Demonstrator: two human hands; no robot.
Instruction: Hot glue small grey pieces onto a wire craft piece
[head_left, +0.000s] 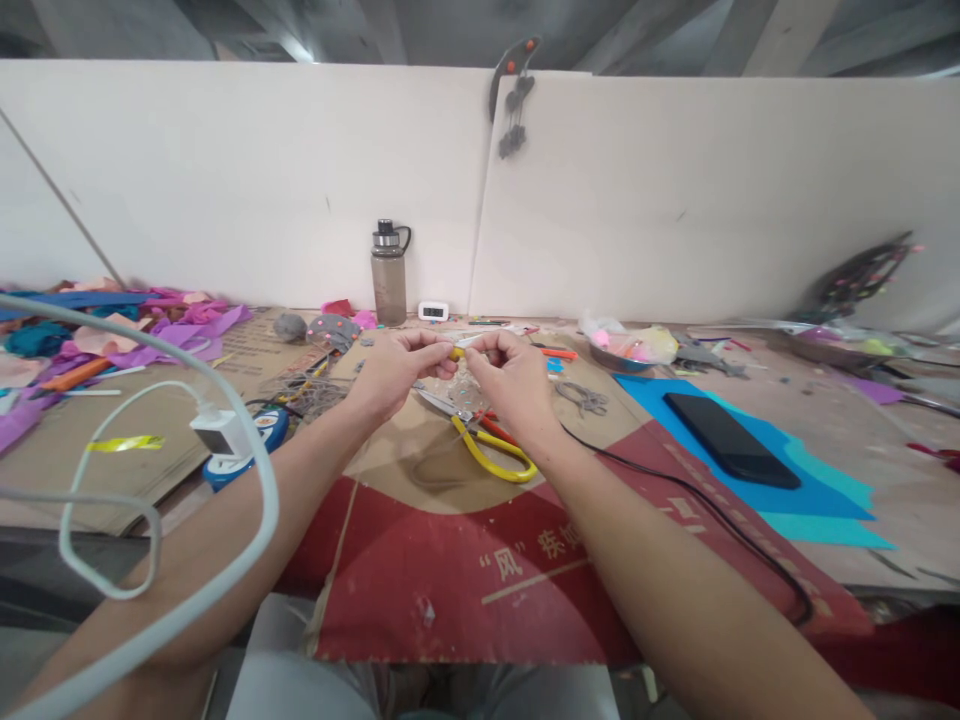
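Both of my hands meet above the middle of the cardboard. My left hand (pixel 394 375) pinches a small yellow-and-white piece (pixel 457 353) between thumb and fingers. Opposite it, my right hand (pixel 512 378) closes its thumb and fingertips on the same piece. The fingers cover much of it, so its kind is not clear. Just below the hands lie scissors with yellow handles (pixel 491 468), blades pointing up-left, and a red-handled tool (pixel 496 428) beside them. Small scraps are scattered on the cardboard under the fingers.
Red-and-tan cardboard (pixel 420 590) covers the work area. A bottle (pixel 388 280) and small clock (pixel 433 311) stand behind. At right, a phone (pixel 731 440) rests on blue sheets (pixel 817 505); a black cable (pixel 697 490) crosses nearby. White cable (pixel 266 500) loops at left near colourful scraps (pixel 172 320).
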